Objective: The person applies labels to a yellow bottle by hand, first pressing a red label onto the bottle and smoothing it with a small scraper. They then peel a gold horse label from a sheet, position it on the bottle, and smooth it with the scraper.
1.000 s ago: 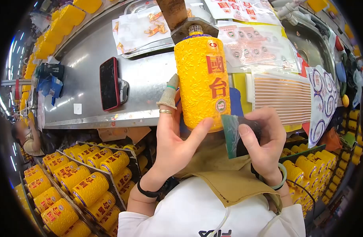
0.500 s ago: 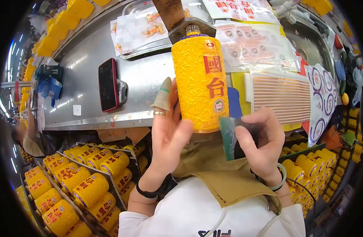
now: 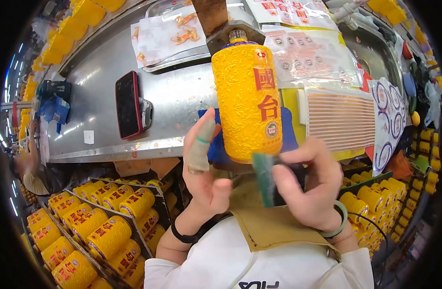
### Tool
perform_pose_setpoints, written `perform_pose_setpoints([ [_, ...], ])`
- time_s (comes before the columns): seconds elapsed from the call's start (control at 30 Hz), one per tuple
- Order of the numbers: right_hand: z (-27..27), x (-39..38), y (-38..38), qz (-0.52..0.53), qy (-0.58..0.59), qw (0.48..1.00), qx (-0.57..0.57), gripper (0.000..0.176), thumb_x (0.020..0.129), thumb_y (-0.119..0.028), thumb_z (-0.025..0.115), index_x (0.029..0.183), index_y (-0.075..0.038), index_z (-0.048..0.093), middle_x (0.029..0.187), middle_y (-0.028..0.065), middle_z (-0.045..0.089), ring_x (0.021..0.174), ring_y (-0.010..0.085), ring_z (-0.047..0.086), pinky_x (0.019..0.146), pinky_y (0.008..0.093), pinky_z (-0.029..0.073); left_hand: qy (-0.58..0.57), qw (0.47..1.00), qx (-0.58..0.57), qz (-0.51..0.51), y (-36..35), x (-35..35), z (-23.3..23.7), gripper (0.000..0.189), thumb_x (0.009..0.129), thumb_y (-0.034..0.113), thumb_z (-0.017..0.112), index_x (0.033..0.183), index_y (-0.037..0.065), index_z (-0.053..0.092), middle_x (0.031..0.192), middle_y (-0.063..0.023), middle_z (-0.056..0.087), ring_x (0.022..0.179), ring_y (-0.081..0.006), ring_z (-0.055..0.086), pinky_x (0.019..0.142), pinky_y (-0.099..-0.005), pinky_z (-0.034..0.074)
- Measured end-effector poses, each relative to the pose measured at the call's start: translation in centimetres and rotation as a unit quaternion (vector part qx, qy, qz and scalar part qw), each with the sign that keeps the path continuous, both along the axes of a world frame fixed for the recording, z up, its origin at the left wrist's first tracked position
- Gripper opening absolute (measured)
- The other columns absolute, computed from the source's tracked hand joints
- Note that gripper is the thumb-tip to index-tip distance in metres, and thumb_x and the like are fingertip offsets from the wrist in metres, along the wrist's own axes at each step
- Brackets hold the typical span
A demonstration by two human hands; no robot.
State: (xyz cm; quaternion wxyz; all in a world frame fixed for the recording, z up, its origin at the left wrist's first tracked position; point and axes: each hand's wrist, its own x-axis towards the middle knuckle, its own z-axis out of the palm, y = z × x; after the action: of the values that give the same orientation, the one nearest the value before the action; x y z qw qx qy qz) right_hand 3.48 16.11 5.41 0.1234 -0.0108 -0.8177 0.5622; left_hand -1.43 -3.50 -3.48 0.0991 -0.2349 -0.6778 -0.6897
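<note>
A yellow embossed bottle (image 3: 247, 103) with red characters and a small round emblem hangs with its neck in a metal holder (image 3: 235, 33). My left hand (image 3: 201, 168) is just left of the bottle's lower part, fingers apart, holding nothing. It wears a pale finger cot and a ring. My right hand (image 3: 310, 180) pinches a scraper (image 3: 266, 180) with a green edge and a dark body. The scraper's upper end is right at the bottle's base; whether it touches cannot be made out.
A red-edged phone (image 3: 128, 105) leans on the metal table (image 3: 96, 91). Decal sheets (image 3: 312, 55) and a striped sheet (image 3: 340, 118) lie at the right. A tray (image 3: 177, 60) holds paper with gold figures. Racks of yellow bottles (image 3: 109, 236) stand on both sides below.
My left hand has come off the bottle and moved down and left, its fingers spreading. The scraper in my right hand has shifted left and slightly down. The bottle looks turned slightly to the right.
</note>
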Motion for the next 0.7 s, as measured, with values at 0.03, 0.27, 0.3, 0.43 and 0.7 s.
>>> perform_pose_setpoints([
  [0.03, 0.0, 0.2, 0.8, -0.020, 0.012, 1.000, 0.017, 0.018, 0.083, 0.001, 0.076, 0.097, 0.000, 0.064, 0.082, 0.0050, 0.061, 0.072, 0.0125, 0.060, 0.066, 0.0256, 0.049, 0.032, 0.996, -0.079, 0.010, -0.3, 0.2, 0.7, 0.086, 0.095, 0.056, 0.063, 0.150, -0.006, 0.041, 0.155, -0.0237, 0.040, 0.143, -0.0356, 0.042, 0.115, -0.0497, 0.038],
  [0.27, 0.2, 0.3, 1.9, -0.092, -0.041, 0.987, -0.127, 0.020, 0.090, 0.004, 0.070, 0.106, 0.000, 0.057, 0.097, 0.0028, 0.057, 0.088, 0.0103, 0.058, 0.081, 0.0254, 0.048, 0.255, 0.909, -0.325, 0.049, 1.3, -1.2, 3.3, 0.042, 0.071, 0.021, 0.092, 0.111, 0.021, 0.078, 0.142, -0.0186, 0.052, 0.129, -0.0398, 0.052, 0.105, -0.0450, 0.048],
  [0.3, 0.2, 0.4, 1.9, -0.092, -0.041, 0.987, -0.128, 0.020, 0.090, 0.004, 0.070, 0.106, 0.000, 0.057, 0.097, 0.0028, 0.057, 0.088, 0.0103, 0.058, 0.081, 0.0254, 0.048, 0.309, 0.888, -0.337, 0.046, 1.3, -1.4, 3.0, 0.038, 0.073, 0.018, 0.090, 0.108, 0.023, 0.079, 0.139, -0.0164, 0.056, 0.128, -0.0388, 0.053, 0.104, -0.0443, 0.049],
  [0.43, -0.2, 0.4, 2.2, -0.094, -0.046, 0.985, -0.135, 0.020, 0.091, 0.003, 0.070, 0.105, 0.001, 0.057, 0.098, 0.0031, 0.058, 0.089, 0.0097, 0.059, 0.081, 0.0251, 0.048, 0.268, 0.905, -0.328, 0.047, 0.5, -1.0, 3.3, 0.034, 0.075, 0.010, 0.088, 0.105, 0.023, 0.078, 0.133, -0.0129, 0.060, 0.124, -0.0365, 0.057, 0.099, -0.0411, 0.053],
  [0.7, -0.9, 0.3, 2.0, -0.091, -0.049, 0.984, -0.144, 0.019, 0.090, 0.003, 0.070, 0.105, 0.001, 0.058, 0.097, 0.0033, 0.059, 0.086, 0.0090, 0.059, 0.079, 0.0245, 0.048, 0.283, 0.897, -0.332, 0.072, 1.4, -0.6, 3.2, 0.039, 0.073, 0.005, 0.088, 0.107, 0.020, 0.075, 0.133, -0.0122, 0.060, 0.122, -0.0356, 0.059, 0.097, -0.0414, 0.055],
])
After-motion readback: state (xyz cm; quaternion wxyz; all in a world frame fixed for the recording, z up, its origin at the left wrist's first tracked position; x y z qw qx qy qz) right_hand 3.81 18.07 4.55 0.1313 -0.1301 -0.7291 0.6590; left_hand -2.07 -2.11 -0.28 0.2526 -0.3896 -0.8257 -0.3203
